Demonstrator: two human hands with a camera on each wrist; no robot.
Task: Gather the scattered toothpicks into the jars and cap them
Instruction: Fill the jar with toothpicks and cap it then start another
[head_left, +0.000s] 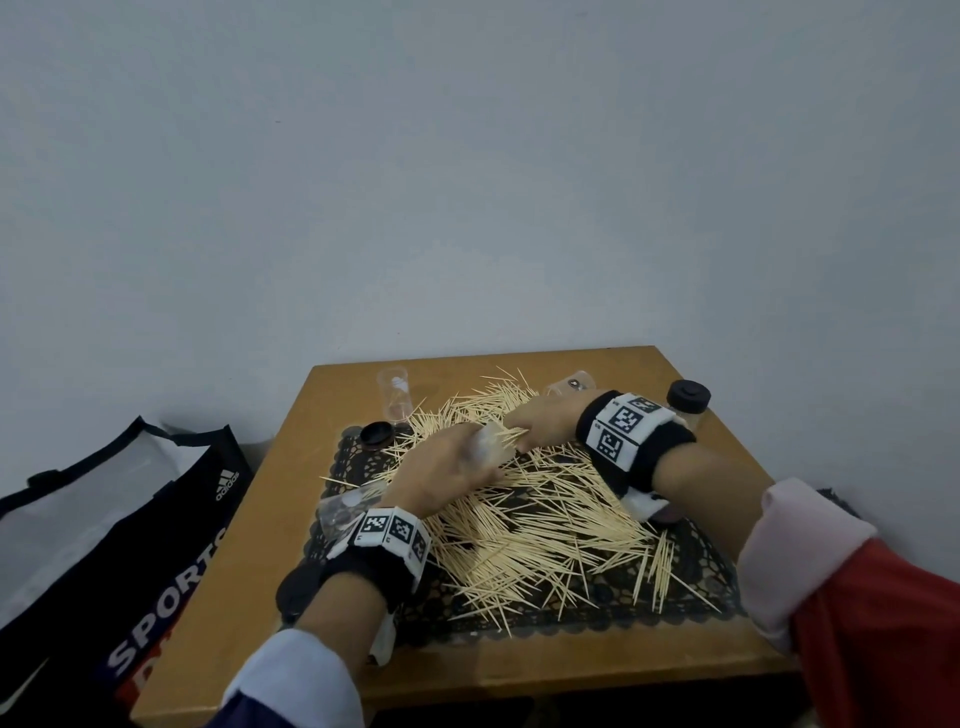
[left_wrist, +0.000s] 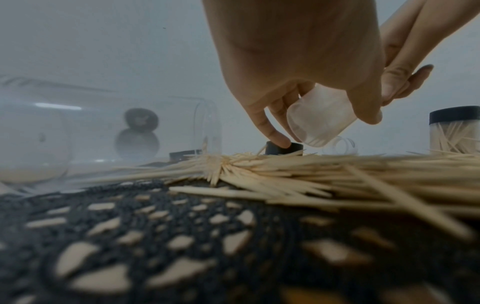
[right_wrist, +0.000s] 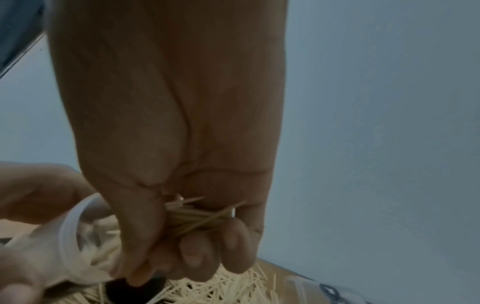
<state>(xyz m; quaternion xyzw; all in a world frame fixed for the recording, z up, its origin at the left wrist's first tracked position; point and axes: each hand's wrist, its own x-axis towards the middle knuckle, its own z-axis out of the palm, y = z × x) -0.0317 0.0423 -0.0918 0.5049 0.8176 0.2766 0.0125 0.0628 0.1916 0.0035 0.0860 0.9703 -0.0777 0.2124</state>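
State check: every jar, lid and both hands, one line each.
Left hand: grips a tilted, uncapped clear plastic jar.
Right hand: pinches a bundle of wooden toothpicks at the jar mouth.
Clear jar with black lid: capped, upright, toothpicks inside.
Tall clear jar: upright, uncapped.
Loose black round lid: off, lying on the table.
Scattered toothpicks: spread over the black lace mat.

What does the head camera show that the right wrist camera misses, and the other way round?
Only the head view shows the whole wooden table, the black-capped jar at its far right, and the black sports bag. Only the right wrist view shows the right hand clutching a bundle of toothpicks. Both show the left hand holding a small clear plastic jar and the scattered wooden toothpicks.
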